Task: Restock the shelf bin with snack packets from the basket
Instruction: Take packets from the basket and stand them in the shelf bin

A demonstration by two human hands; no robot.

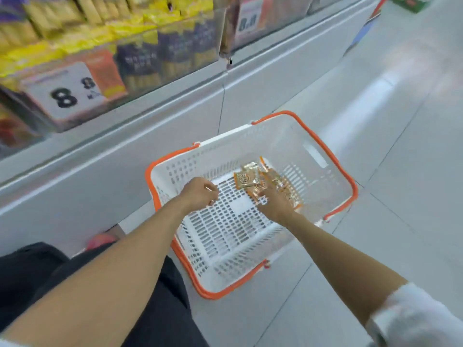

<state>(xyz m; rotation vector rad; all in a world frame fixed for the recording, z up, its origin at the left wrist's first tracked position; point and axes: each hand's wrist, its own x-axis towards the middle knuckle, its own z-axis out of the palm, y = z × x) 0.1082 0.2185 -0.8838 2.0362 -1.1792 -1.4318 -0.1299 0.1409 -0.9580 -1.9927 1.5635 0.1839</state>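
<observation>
shop aisle, pale tiled floor [400, 146], basket [233, 271] set down below the shelf bin [140, 56]. few snack packets [248, 180] lie at the basket's far end. right hand [274, 204] fingers straight, touching them, no grip yet. left hand [199, 194] loosely curled, holding nothing. packets look light, crinkly, slick foil; probably best pinched at an edge seam.

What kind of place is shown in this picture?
Probably a supermarket or convenience shop aisle. Signs: clear shelf bin full of yellow and purple packets, a white price card with big black digits, and a white perforated plastic basket with orange rim on the pale tiled floor.
</observation>
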